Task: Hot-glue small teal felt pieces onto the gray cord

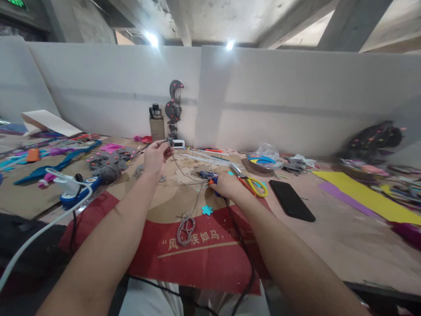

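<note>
My left hand [155, 157] is raised over the cardboard sheet [184, 245], fingers pinched on a thin grey string [179, 171] with a small grey piece at its top end. The string droops down to a grey coil [186, 228] lying on the cardboard. My right hand [226, 185] rests on the cardboard, closed around a blue glue gun [208, 176] whose black cord [241, 245] runs back toward me. A small teal star [207, 210] lies just in front of the right hand.
Yellow-handled scissors [251, 182] and a black phone [291, 199] lie right of my hand. A power strip with white cable [70, 186] sits left. Grey felt shapes [112, 160], a bottle [157, 123], a grey ornament [174, 107], a plastic-bagged bowl [265, 158] and yellow foam [368, 195] crowd the table.
</note>
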`<state>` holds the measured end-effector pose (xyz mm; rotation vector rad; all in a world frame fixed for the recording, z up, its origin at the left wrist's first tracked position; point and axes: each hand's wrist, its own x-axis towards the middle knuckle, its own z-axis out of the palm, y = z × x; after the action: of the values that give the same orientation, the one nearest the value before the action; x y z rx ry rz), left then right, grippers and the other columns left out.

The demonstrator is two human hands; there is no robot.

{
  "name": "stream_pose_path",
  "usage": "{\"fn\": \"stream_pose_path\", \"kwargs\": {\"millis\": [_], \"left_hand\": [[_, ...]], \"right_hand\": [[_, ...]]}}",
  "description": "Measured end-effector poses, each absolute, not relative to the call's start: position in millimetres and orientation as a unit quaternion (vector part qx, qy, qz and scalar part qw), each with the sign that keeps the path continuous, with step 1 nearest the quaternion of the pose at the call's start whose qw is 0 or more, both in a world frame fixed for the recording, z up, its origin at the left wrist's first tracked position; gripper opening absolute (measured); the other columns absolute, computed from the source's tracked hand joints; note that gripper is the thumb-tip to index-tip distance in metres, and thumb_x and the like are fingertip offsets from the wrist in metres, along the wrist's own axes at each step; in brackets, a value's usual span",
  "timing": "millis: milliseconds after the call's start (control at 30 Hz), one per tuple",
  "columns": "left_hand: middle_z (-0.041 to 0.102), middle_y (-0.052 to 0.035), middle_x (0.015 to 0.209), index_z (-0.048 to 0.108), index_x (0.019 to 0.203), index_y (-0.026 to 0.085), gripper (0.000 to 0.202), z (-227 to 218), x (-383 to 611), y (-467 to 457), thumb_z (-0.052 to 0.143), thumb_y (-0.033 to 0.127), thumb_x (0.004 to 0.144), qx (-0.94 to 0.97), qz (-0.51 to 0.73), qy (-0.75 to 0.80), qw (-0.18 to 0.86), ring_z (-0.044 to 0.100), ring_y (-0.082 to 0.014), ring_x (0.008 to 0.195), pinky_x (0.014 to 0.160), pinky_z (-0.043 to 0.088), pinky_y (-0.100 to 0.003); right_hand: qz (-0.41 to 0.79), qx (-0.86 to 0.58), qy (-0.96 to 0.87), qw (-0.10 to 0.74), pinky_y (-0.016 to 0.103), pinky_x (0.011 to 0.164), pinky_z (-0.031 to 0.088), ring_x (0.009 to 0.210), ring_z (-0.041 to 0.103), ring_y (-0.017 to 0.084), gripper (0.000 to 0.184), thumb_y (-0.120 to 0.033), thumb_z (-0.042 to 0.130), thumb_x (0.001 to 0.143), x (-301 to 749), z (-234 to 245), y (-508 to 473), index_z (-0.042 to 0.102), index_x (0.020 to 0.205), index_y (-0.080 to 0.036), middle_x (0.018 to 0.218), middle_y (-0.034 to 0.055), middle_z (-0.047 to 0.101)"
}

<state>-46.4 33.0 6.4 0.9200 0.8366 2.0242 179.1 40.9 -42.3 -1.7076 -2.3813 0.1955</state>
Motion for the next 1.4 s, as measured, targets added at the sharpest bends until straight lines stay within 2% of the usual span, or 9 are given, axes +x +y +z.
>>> {"fn": "stream_pose_path", "kwargs": {"millis": [67,167,233,300,400,567,667,833,1400], "left_hand": [[0.058,0.0012,0.059,0.058,0.070,0.014,0.007,7.8,-43.0,30.2,0.064,0.012,0.066,0.371,0.778,0.332,0.383,0.057,-0.0078,0.052,0.054,0.047,-0.019],[0.058,0.0014,0.058,0.057,0.068,0.014,0.009,8.9,-39.4,27.0,0.066,0.013,0.066,0.369,0.764,0.343,0.404,0.056,-0.0076,0.051,0.052,0.047,-0.019],[0.057,0.0018,0.058,0.057,0.068,0.014,0.010,8.0,-38.6,26.2,0.066,0.014,0.065,0.360,0.755,0.348,0.423,0.056,-0.0075,0.051,0.051,0.047,-0.019],[0.057,0.0017,0.058,0.058,0.070,0.014,0.009,5.9,-38.6,26.5,0.066,0.014,0.065,0.360,0.741,0.354,0.442,0.055,-0.0074,0.050,0.050,0.047,-0.019],[0.057,0.0015,0.058,0.058,0.070,0.014,0.010,2.2,-38.8,27.9,0.066,0.016,0.064,0.361,0.728,0.368,0.452,0.055,-0.0076,0.050,0.048,0.046,-0.019],[0.052,0.0039,0.056,0.058,0.068,0.014,0.017,-0.8,-37.6,28.7,0.071,0.019,0.059,0.364,0.722,0.385,0.446,0.047,-0.0055,0.046,0.042,0.039,-0.017],[0.049,0.0046,0.056,0.057,0.066,0.014,0.019,-0.9,-36.7,28.4,0.072,0.019,0.057,0.374,0.715,0.388,0.446,0.042,-0.0036,0.043,0.038,0.031,-0.015],[0.045,0.0054,0.053,0.056,0.065,0.015,0.018,-1.3,-35.7,28.7,0.072,0.020,0.057,0.385,0.709,0.399,0.437,0.038,-0.0033,0.042,0.037,0.026,-0.016],[0.050,0.0038,0.057,0.058,0.068,0.015,0.020,-0.2,-30.8,26.6,0.074,0.021,0.056,0.389,0.697,0.412,0.440,0.042,-0.0033,0.043,0.039,0.028,-0.016]], "right_hand": [[0.083,-0.582,-0.798,0.134,0.034,0.062,0.046,0.072,0.063,0.026,0.022,-0.030,0.060,0.071,179.9,-46.5,44.3,0.068,0.077,-0.012,0.080,0.0200,0.067],[0.113,-0.592,-0.782,0.161,0.029,0.052,0.043,0.062,0.061,0.021,0.021,-0.034,0.058,0.071,182.0,-42.0,48.1,0.066,0.076,-0.015,0.070,0.0124,0.066],[0.145,-0.600,-0.756,0.216,0.027,0.051,0.042,0.061,0.060,0.020,0.021,-0.033,0.055,0.072,182.2,-34.4,48.4,0.064,0.077,-0.015,0.069,0.0102,0.065],[0.173,-0.594,-0.725,0.304,0.027,0.054,0.043,0.065,0.060,0.020,0.019,-0.028,0.053,0.071,180.6,-26.4,46.1,0.062,0.081,-0.014,0.073,0.0093,0.065],[0.218,-0.543,-0.687,0.431,0.027,0.059,0.046,0.068,0.061,0.019,0.028,-0.025,0.049,0.072,174.5,-17.0,37.4,0.056,0.098,-0.016,0.084,0.0077,0.065],[0.372,-0.364,-0.675,0.524,0.027,0.055,0.050,0.064,0.059,0.013,0.028,-0.029,0.049,0.077,159.6,-8.2,15.3,0.048,0.103,-0.019,0.097,0.0064,0.061],[0.414,-0.292,-0.683,0.526,0.024,0.052,0.049,0.059,0.054,0.010,0.023,-0.028,0.050,0.078,153.8,-6.1,5.4,0.048,0.099,-0.018,0.089,0.0033,0.060],[0.393,-0.294,-0.712,0.502,0.023,0.048,0.045,0.053,0.047,0.009,0.021,-0.029,0.050,0.079,152.2,-9.6,2.6,0.048,0.097,-0.019,0.073,-0.0013,0.053],[0.218,-0.366,-0.776,0.464,0.031,0.066,0.040,0.071,0.054,0.018,0.022,-0.030,0.047,0.082,153.3,-12.7,4.7,0.049,0.101,-0.020,0.086,0.0062,0.061]]}}
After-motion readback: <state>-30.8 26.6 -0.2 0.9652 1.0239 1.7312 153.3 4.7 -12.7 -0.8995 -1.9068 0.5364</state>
